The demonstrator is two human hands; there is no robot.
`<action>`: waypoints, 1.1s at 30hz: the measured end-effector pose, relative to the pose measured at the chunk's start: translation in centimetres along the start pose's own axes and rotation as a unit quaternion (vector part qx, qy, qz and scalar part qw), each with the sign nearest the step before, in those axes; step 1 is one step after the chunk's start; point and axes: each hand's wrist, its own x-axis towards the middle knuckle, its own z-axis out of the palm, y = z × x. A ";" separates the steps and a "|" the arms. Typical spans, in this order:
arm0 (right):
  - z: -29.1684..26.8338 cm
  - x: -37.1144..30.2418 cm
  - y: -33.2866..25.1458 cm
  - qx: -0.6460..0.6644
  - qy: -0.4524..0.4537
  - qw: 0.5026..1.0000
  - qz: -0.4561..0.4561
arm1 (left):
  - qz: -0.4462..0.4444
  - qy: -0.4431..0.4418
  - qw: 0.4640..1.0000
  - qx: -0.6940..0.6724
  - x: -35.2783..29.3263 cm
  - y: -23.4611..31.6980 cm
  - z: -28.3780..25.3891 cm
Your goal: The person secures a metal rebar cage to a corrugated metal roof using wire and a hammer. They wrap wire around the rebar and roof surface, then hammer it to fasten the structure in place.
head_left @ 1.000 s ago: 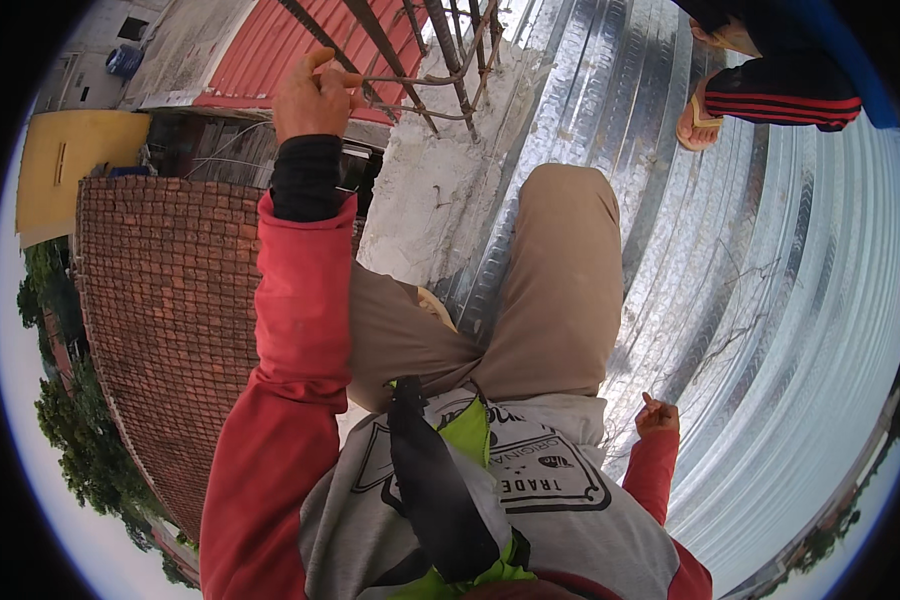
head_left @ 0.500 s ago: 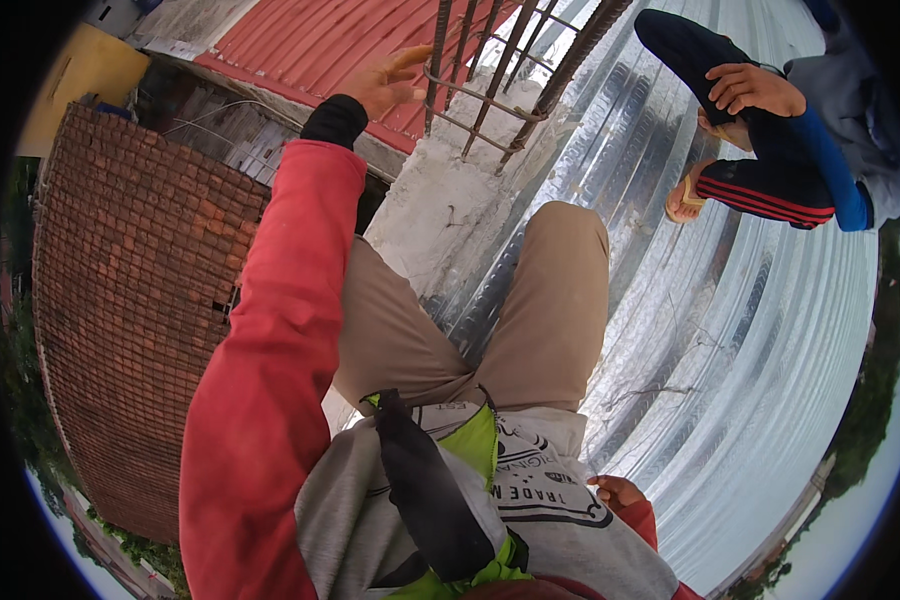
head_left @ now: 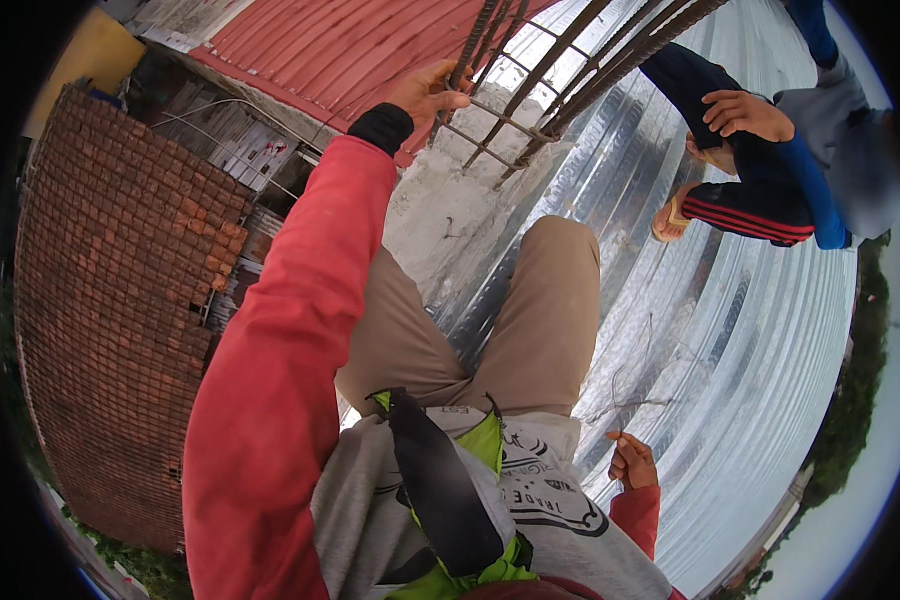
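Note:
My left hand (head_left: 432,92) reaches forward and is closed around a corner of a rebar cage (head_left: 541,138), with its thumb on the near side of a bar. Ribbed upright bars and thin square ties make up the cage, which rises from a rough concrete column stub (head_left: 435,210) in front of my knees. Low at my right side, my right hand (head_left: 633,460) is closed in a pinch. A thin bent wire (head_left: 616,385) sticks up from its fingertips.
Shiny corrugated metal roofing (head_left: 740,350) spreads to the right, with loose wire bits on it. A person (head_left: 760,170) in dark striped trousers and sandals squats there. A red metal roof (head_left: 320,50) lies ahead, and a lower tiled roof (head_left: 110,320) drops away left.
My left hand has moved right and closed on the cage. My right hand has come up and away from my shirt, showing the wire. The view has shifted a little.

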 end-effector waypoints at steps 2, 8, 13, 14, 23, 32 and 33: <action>2.6 1.7 -3.3 -0.028 0.028 0.997 -0.065 | 0.017 0.023 0.999 0.029 0.3 0.5 1.0; 15.1 6.4 -13.9 -0.165 -0.050 0.924 -0.342 | 0.029 0.063 0.996 0.063 0.0 -0.2 0.6; 27.7 8.7 -20.4 -0.119 -0.063 0.925 -0.355 | 0.015 0.049 0.998 -0.033 0.3 0.0 0.8; 28.8 9.7 -21.4 -0.120 -0.074 0.925 -0.352 | 0.020 0.054 0.998 -0.030 0.2 0.3 1.1; 34.4 10.4 -24.3 -0.179 -0.186 0.915 -0.309 | -0.012 0.099 0.995 0.010 -1.9 1.3 0.3; 37.1 11.6 -25.9 -0.077 -0.129 0.934 -0.323 | 0.021 0.264 0.949 0.173 -2.3 -0.6 -1.8; 37.2 12.2 -26.7 -0.080 -0.117 0.936 -0.322 | 0.008 0.269 0.942 0.202 -2.4 0.5 -1.3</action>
